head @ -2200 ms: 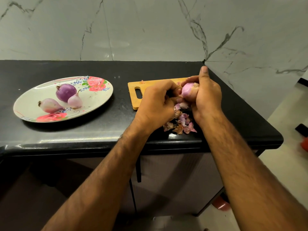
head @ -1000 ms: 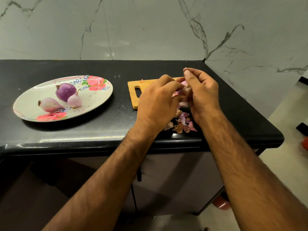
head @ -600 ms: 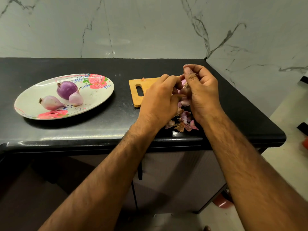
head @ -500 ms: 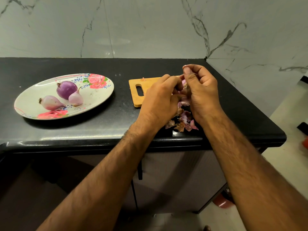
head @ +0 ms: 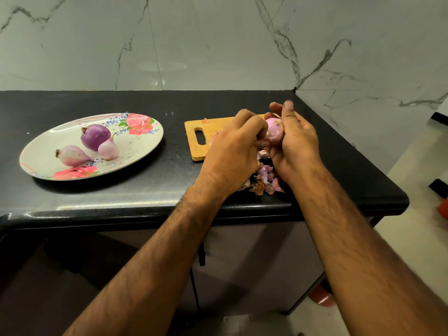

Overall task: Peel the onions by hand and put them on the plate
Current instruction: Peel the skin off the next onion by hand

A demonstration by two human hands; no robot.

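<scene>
I hold the small pink onion above the right end of the pale wooden cutting board, between both hands. My right hand cups it from the right, with the fingers curled round its far side. My left hand closes on its left side with the fingers curled tight. The fingertips are hidden, so I cannot tell which bit of skin they pinch. Torn pink and brown onion skins lie on the black stone countertop below my hands. Well to the left, the oval flowered plate carries a round purple peeled onion and two paler pink peeled onions.
</scene>
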